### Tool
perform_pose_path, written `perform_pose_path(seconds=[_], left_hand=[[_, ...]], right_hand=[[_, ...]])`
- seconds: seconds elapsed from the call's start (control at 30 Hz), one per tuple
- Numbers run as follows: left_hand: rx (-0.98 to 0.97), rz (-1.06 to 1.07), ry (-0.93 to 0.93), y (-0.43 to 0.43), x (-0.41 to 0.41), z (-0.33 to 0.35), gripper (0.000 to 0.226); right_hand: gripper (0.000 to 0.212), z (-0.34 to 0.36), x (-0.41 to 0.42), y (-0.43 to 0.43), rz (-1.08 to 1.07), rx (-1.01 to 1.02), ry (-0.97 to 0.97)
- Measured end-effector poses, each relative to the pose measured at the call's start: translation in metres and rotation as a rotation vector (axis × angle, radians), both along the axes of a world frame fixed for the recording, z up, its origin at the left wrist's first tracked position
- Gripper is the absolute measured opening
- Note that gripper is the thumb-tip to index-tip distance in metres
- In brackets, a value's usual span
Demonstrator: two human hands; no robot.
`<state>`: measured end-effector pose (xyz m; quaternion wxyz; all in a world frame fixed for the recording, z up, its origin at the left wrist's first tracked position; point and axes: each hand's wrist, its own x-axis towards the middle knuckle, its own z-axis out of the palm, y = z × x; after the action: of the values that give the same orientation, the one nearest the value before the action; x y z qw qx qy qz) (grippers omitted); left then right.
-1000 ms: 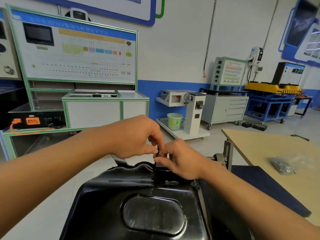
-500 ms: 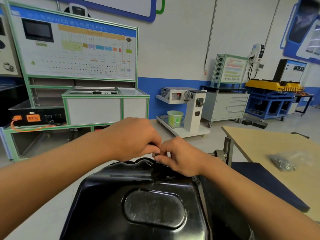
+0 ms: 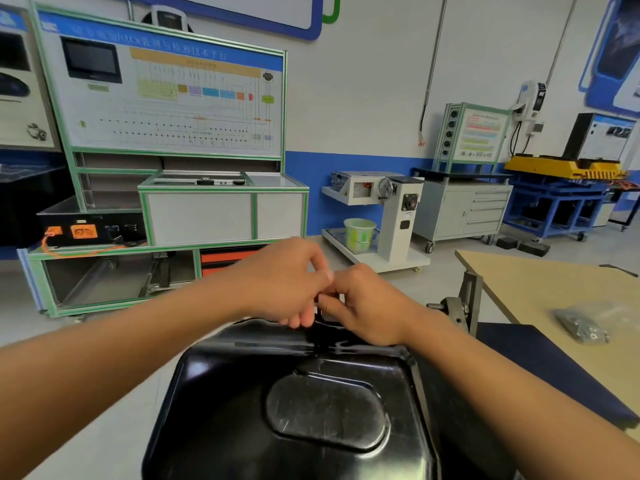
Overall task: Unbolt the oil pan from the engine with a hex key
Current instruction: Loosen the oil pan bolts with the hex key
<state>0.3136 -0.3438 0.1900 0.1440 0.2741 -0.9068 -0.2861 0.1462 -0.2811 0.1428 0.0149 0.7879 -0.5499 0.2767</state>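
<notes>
Hex key (image 3: 316,301) between fingers (image 3: 328,302), above pan (image 3: 311,355)

training board (image 3: 166,109) | blue header (image 3: 162,41) | partly legible: "…检测技术平台" | rest blurred

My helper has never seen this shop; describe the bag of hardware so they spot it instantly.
Find the light wooden tabletop right of the glossy black oil pan. On it, just beyond the dark blue flat panel, lies a crumpled clear plastic bag of small metal parts. It alone there is see-through and glints grey.
</notes>
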Motion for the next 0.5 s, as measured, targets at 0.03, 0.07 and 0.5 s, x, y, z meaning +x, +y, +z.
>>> perform_pose_path(seconds=[0.03, 0.07, 0.5], left_hand=[[0.022, -0.044, 0.033, -0.003, 0.004, 0.007, 0.013], [0.0, -0.089, 0.069, -0.007, 0.009, 0.015, 0.013], [-0.239, -0.264, 0.114, -0.038, 0.035, 0.016, 0.01]], right_hand=[[0.023, 0.003, -0.001, 0.0, -0.012, -0.017, -0.011], [0.023, 0.007, -0.001, -0.001, -0.024, -0.043, -0.031], [0.02, 0.007, 0.023, -0.021, 0.02, -0.012, -0.053]])
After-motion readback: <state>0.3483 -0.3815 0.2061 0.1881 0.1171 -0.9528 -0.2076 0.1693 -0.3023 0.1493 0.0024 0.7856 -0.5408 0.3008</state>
